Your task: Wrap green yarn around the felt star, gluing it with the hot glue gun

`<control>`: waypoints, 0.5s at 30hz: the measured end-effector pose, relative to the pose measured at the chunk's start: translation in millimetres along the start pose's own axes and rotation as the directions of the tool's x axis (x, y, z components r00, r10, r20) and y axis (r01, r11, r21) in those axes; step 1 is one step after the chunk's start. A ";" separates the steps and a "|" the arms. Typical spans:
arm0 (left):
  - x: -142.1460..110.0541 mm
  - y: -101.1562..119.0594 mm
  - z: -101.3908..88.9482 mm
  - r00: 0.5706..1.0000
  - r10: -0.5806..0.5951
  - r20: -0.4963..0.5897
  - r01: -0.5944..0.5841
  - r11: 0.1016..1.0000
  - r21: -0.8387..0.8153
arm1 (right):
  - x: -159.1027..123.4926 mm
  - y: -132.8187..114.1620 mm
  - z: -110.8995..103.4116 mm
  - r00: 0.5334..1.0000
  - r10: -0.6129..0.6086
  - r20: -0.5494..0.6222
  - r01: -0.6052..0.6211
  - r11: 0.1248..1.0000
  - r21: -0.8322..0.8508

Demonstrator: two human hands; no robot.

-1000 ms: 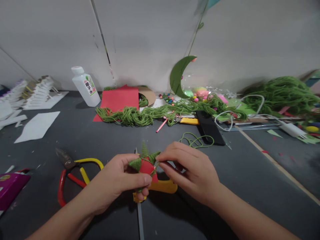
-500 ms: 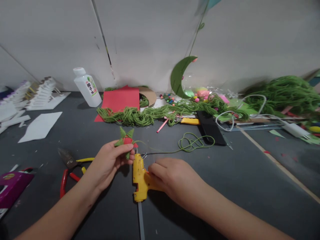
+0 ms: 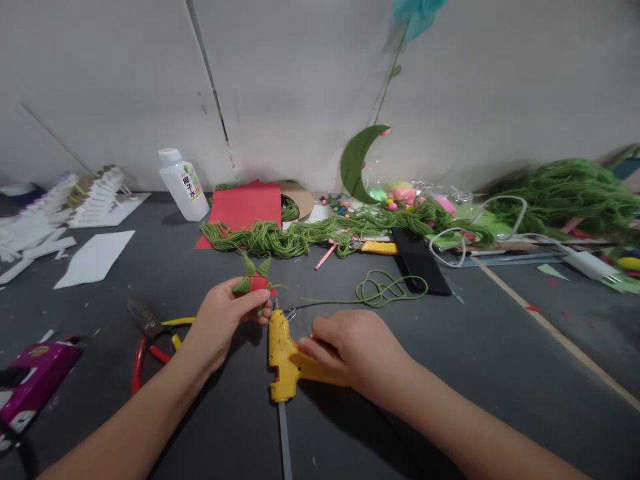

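My left hand (image 3: 227, 317) pinches a small star (image 3: 257, 283) between thumb and fingers. Its points are wrapped in green yarn and its middle is bare red. From the star, a strand of green yarn (image 3: 330, 301) runs right to a loose tangle on the table. My right hand (image 3: 357, 350) is closed round the handle of a yellow hot glue gun (image 3: 283, 353); its palm side is hidden. The gun's nozzle points away from me, close to the star's red lower right tip, and I cannot tell if they touch. A grey glue stick (image 3: 284, 433) sticks out behind the gun.
Red-and-yellow pliers (image 3: 147, 327) and a purple tool (image 3: 40, 377) lie left. Behind stand a white bottle (image 3: 184, 187), red paper (image 3: 247, 205), green yarn skeins (image 3: 270, 237), a black phone (image 3: 420, 260), a yellow cutter (image 3: 379, 247) and a green crescent (image 3: 355, 163).
My right hand has shifted slightly right along the glue gun's handle, showing more of it. My left hand keeps the star at the nozzle. The whole view has shifted a little.
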State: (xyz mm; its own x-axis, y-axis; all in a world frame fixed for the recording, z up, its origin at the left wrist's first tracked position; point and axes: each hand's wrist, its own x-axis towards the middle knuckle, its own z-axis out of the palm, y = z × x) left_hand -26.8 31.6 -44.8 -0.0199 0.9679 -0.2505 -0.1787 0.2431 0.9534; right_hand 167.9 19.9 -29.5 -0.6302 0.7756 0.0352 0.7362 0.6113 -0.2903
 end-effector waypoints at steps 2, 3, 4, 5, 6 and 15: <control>-0.2 0.9 0.2 1.000 0.025 -0.004 -0.025 1.000 0.016 | -3.1 -3.2 -5.1 0.998 -0.050 0.047 0.047 0.997 0.055; -0.1 1.5 0.5 0.999 0.037 -0.009 -0.036 0.999 0.023 | -4.9 -5.4 -7.2 0.995 -0.076 0.070 0.071 0.994 0.077; 0.2 2.3 0.8 0.999 0.047 -0.017 -0.047 0.998 0.031 | -6.8 -7.9 -8.6 0.991 -0.099 0.090 0.091 0.992 0.086; 0.7 3.1 1.3 0.998 0.058 -0.025 -0.057 0.998 0.040 | -8.6 -10.7 -9.0 0.989 -0.111 0.101 0.104 0.992 0.073; 1.2 4.2 1.9 0.997 0.067 -0.034 -0.066 0.997 0.048 | -10.3 -13.7 -8.2 0.988 -0.114 0.107 0.111 0.993 0.041; 7.2 24.8 1.9 0.988 0.148 -0.045 -0.142 0.984 0.108 | -15.4 -18.7 -14.3 0.994 0.006 0.113 -0.014 0.997 0.070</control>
State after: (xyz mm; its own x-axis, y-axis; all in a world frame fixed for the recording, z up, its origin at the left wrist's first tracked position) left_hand -29.5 44.7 -22.7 -0.0900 0.9894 -0.1143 -0.0666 0.1085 0.9919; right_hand 167.4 -1.2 -10.9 -0.6497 0.7565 -0.0748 0.7259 0.5882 -0.3566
